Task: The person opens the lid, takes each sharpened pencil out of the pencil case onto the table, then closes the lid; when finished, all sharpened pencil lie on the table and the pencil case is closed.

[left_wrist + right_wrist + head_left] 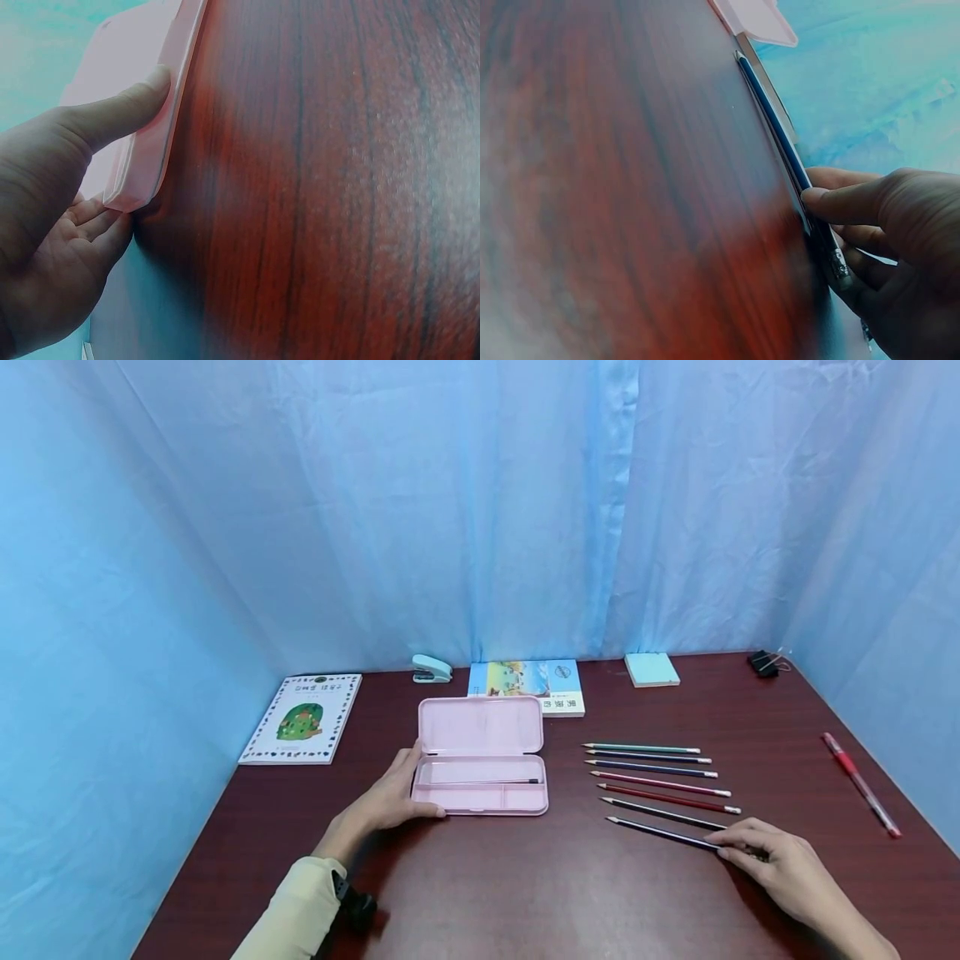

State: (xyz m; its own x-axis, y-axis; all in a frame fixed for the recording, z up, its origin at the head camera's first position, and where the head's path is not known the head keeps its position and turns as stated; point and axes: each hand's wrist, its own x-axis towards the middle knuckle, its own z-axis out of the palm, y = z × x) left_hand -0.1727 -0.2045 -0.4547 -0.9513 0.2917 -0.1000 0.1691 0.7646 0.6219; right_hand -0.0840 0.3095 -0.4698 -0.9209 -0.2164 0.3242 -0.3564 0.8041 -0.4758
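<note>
A pink pencil case (480, 785) lies with its lid (480, 725) raised back, and one pencil (495, 782) is in its long compartment. My left hand (386, 793) holds the case's left end, the thumb along its front side and the fingers round the corner, as the left wrist view shows. Far to the right, my right hand (780, 860) pinches a dark pencil (660, 833) near its eraser end between thumb and fingers. That pencil (776, 124) points toward the case in the right wrist view. It is the nearest of a row of several pencils, beside another dark pencil (660, 812).
Behind lie a red pencil (667, 797), a green pencil (641, 747) and others. A red pen (862, 785) is at far right. Along the back stand a stapler (431, 668), a book (566, 681), sticky notes (652, 669) and a binder clip (763, 664). Another book (300, 718) lies left.
</note>
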